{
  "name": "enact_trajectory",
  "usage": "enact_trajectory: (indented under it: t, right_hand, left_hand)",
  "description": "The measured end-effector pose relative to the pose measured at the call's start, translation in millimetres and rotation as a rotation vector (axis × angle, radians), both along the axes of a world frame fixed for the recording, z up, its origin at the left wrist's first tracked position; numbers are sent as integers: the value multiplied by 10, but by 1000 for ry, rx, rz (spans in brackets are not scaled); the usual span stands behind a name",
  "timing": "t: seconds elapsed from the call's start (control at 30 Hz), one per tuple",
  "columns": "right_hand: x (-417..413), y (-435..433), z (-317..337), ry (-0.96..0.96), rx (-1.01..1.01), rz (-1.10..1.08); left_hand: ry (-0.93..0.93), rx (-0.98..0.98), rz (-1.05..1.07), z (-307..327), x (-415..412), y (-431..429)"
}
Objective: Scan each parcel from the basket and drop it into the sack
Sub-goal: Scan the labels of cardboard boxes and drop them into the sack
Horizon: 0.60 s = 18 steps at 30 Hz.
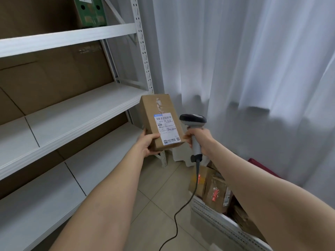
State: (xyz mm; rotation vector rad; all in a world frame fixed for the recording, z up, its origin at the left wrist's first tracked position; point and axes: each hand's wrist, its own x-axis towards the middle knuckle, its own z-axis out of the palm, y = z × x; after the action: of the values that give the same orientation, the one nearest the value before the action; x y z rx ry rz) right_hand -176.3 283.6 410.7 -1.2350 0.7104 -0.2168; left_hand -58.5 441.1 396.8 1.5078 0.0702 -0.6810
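Parcel (161, 122) stands at frame centre, my left grip (146, 144) grasping its lower end; right grip (199, 140) grasps the scanner (193, 120) beside it. Cardboard looks stiff and light; I judge the edges give a safe hold.

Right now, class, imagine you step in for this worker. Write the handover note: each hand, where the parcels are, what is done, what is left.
Left hand: holds a cardboard parcel by its lower end, with the label facing up.
Right hand: grips the scanner by its handle, with the head beside the label.
Basket, lower right: holds several more parcels. The sack is not in view.
Done: one parcel is out and presented; whether it has been scanned cannot be told.
Left: scan it, drop it in the sack, then do the rest.
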Motion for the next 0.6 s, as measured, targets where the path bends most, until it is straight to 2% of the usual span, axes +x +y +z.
enact_trajectory:
  t: [0.23,0.6]
  right_hand:
    - [-36,215,24,81,-140,217]
    - [-3,416,37,140,-164,232]
  left_hand:
    - [-16,11,89,-132,56,186]
    - [-19,6,123,-210,166,327]
